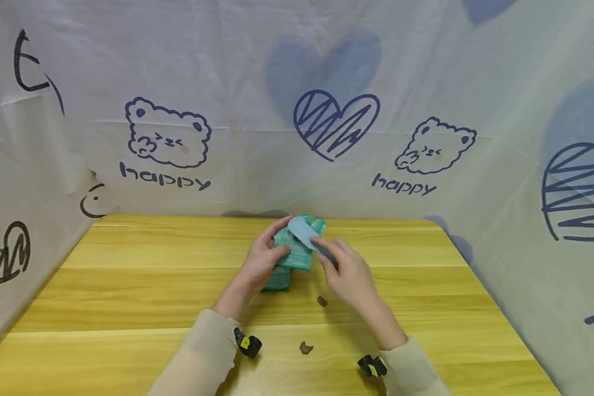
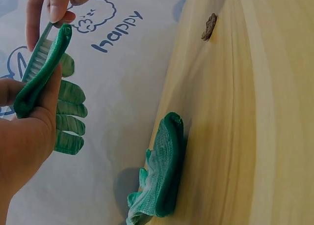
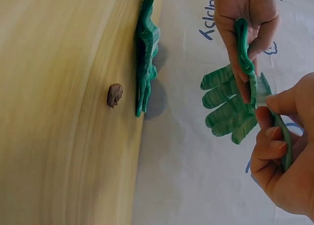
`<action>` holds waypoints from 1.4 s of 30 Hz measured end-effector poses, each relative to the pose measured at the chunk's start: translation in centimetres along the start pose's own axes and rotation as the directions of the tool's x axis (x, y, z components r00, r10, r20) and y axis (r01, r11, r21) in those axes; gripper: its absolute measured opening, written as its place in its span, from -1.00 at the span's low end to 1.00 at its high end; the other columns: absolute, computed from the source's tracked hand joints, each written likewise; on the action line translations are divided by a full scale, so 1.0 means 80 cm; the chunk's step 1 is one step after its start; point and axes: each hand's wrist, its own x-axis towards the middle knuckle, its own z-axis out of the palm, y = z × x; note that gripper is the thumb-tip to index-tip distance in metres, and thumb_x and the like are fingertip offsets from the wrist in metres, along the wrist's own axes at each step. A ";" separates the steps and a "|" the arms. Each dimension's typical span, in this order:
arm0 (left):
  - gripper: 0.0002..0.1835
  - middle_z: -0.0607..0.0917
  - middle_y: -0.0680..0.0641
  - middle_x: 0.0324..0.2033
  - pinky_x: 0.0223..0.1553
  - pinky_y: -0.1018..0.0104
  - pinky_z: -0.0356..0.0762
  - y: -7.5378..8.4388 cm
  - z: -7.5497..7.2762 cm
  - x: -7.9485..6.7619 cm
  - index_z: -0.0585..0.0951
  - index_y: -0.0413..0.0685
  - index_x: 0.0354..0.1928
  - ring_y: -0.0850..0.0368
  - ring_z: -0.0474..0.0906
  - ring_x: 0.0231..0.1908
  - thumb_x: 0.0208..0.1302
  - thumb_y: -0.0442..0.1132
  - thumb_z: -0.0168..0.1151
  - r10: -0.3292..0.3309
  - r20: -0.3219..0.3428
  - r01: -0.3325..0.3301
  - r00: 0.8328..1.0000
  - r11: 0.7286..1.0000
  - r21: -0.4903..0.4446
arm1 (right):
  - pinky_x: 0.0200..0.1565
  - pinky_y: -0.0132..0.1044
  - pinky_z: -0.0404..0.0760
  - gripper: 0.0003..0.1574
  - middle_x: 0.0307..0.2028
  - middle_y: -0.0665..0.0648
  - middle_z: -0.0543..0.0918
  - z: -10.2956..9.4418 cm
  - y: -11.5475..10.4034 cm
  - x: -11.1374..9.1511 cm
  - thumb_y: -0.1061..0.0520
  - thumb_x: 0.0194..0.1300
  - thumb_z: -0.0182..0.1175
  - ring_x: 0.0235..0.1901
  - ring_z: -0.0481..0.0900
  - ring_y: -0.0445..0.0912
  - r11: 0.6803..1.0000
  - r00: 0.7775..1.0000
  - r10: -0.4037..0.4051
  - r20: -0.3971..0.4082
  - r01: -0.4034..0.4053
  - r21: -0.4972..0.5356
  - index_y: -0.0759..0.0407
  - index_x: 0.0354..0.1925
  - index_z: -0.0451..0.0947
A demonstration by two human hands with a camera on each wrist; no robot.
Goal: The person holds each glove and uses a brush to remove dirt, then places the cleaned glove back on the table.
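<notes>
My left hand (image 1: 261, 257) grips a green work glove (image 1: 299, 259) by its cuff, thumb on the near face. In the right wrist view the glove's fingers (image 3: 228, 104) spread downward. A light blue scrubbing brush (image 1: 304, 232) lies against the glove's face, its pale bristles (image 2: 40, 58) touching the fabric in the left wrist view. My right hand (image 1: 348, 275) holds the brush by its dark handle, fingers curled round it. Below the held glove, a second green glove (image 1: 277, 279) lies on the table, partly hidden in the head view.
Two small brown crumbly lumps lie on the wooden table (image 1: 128, 302): one lump (image 1: 322, 301) near the right hand, another lump (image 1: 306, 347) closer to the front. A white printed cloth (image 1: 247, 165) hangs behind and at both sides.
</notes>
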 end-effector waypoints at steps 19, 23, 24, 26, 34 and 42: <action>-0.25 0.55 -0.22 0.19 -0.60 0.46 0.28 0.002 0.002 -0.002 0.28 -0.04 0.59 0.27 0.50 -0.48 0.38 -0.60 -0.02 -0.061 -0.011 0.061 0.998 0.998 -0.035 | -0.30 -0.18 0.53 -0.51 -0.02 0.07 0.69 0.002 0.002 0.001 0.22 0.46 0.25 -0.31 0.55 -0.08 0.998 0.996 0.067 -0.055 -0.068 -0.016 -0.06 0.30 0.63; -0.26 0.51 -0.25 0.26 -0.58 0.47 0.29 0.002 0.001 -0.002 0.24 -0.07 0.61 0.28 0.49 -0.48 0.41 -0.59 -0.03 -0.067 0.001 0.067 0.998 0.997 -0.030 | -0.34 -0.21 0.49 -0.51 -0.04 0.07 0.69 0.001 0.003 0.001 0.22 0.47 0.23 -0.34 0.52 -0.09 0.997 0.995 0.079 -0.061 -0.080 -0.012 -0.05 0.31 0.62; -0.26 0.50 -0.25 0.27 -0.57 0.47 0.31 0.002 0.001 -0.002 0.23 -0.07 0.61 0.28 0.49 -0.48 0.41 -0.59 -0.03 -0.070 0.002 0.070 0.998 0.997 -0.034 | -0.35 -0.22 0.48 -0.50 -0.05 0.06 0.69 0.001 0.003 0.001 0.22 0.47 0.22 -0.36 0.51 -0.10 0.996 0.995 0.083 -0.062 -0.084 -0.010 -0.05 0.31 0.62; -0.26 0.50 -0.24 0.26 -0.55 0.48 0.35 0.001 0.001 -0.002 0.22 -0.09 0.61 0.29 0.51 -0.46 0.42 -0.59 -0.04 -0.076 0.005 0.076 0.997 0.996 -0.043 | -0.37 -0.23 0.47 -0.50 -0.06 0.06 0.68 0.001 0.004 0.001 0.23 0.48 0.22 -0.37 0.49 -0.11 0.996 0.994 0.088 -0.063 -0.089 -0.003 -0.05 0.32 0.61; -0.27 0.50 -0.21 0.25 -0.56 0.48 0.35 0.001 0.000 -0.001 0.24 -0.05 0.60 0.28 0.53 -0.45 0.43 -0.59 -0.04 -0.092 -0.005 0.091 0.996 0.994 -0.059 | -0.37 -0.23 0.47 -0.50 -0.07 0.07 0.67 0.001 0.004 0.001 0.23 0.48 0.22 -0.38 0.48 -0.10 0.996 0.993 0.084 -0.077 -0.082 0.030 -0.03 0.33 0.61; -0.26 0.48 -0.22 0.25 -0.56 0.48 0.34 0.000 -0.002 -0.002 0.23 -0.04 0.61 0.27 0.48 -0.49 0.43 -0.58 -0.05 -0.092 -0.011 0.092 0.996 0.995 -0.043 | -0.35 -0.22 0.50 -0.49 -0.10 0.12 0.68 -0.001 0.003 0.001 0.26 0.43 0.26 -0.35 0.50 -0.07 0.997 0.990 0.039 -0.137 -0.030 0.065 0.03 0.30 0.62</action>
